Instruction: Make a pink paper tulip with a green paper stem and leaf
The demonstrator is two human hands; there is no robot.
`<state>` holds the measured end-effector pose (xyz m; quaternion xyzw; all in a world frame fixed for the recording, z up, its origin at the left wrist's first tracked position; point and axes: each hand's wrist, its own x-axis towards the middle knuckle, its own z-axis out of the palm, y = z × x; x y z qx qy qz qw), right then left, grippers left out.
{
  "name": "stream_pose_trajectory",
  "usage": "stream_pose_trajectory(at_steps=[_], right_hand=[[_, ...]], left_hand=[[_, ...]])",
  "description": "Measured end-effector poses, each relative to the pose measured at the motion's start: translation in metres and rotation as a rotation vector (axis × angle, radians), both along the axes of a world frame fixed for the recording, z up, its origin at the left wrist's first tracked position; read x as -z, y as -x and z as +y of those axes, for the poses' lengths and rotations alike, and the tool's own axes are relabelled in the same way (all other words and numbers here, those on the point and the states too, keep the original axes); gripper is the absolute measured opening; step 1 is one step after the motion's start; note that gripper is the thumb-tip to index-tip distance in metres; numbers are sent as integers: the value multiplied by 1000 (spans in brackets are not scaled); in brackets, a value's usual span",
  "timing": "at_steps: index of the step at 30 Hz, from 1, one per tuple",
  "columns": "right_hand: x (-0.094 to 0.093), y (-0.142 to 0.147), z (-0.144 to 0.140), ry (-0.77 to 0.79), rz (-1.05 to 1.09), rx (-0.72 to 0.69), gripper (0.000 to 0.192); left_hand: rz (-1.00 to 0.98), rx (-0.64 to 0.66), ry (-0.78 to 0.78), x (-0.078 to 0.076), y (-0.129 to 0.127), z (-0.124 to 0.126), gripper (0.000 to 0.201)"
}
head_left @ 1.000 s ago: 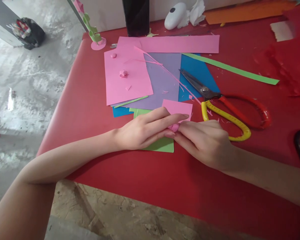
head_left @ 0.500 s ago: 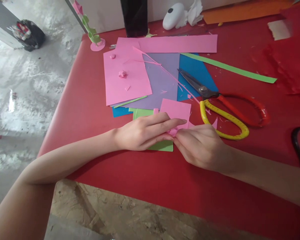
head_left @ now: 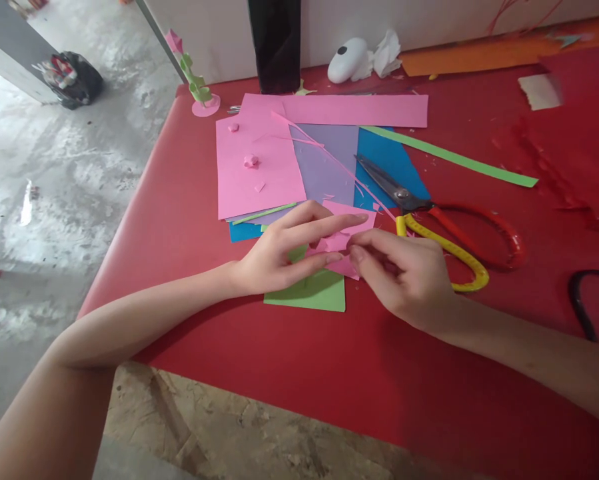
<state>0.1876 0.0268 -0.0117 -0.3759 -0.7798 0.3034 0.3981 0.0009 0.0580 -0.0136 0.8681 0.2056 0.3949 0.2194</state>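
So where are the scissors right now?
The scissors lie on the red table, just beyond the right hand. Their blades rest on the blue paper, and the red and yellow handles point right.

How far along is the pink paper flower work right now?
Done: two small pink rolled pieces lie on the big pink sheet, and thin pink strips are cut. In hand: the left hand and right hand pinch a small pink paper piece over the green sheet. Left: probably finishing this piece; the scissors lie unused and uncut sheets remain.
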Motion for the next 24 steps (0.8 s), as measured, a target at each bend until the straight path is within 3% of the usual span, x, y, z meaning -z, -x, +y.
stream_pose_trajectory(at_steps=[7,12,15,18,20,22,24], right_hand=[[-4,2,8,460,270,-81,16],[-1,4,10,462,237,-54,14],[2,3,9,436,205,-57,19],[3,1,9,418,169,-70,22],[4,1,10,411,156,-79,23],[4,1,10,409,146,-84,25],[5,1,10,410,134,-88,26]], left_hand=[[-57,-94,102,3,2,6,23],[-93,-115,115,6,-3,2,21],[-85,-149,73,-3,1,8,23],[-91,-250,111,-21,23,30,26],[-106,-436,204,-30,49,53,36],[-56,-567,263,-32,78,75,42],[16,-598,305,-27,104,93,31]])
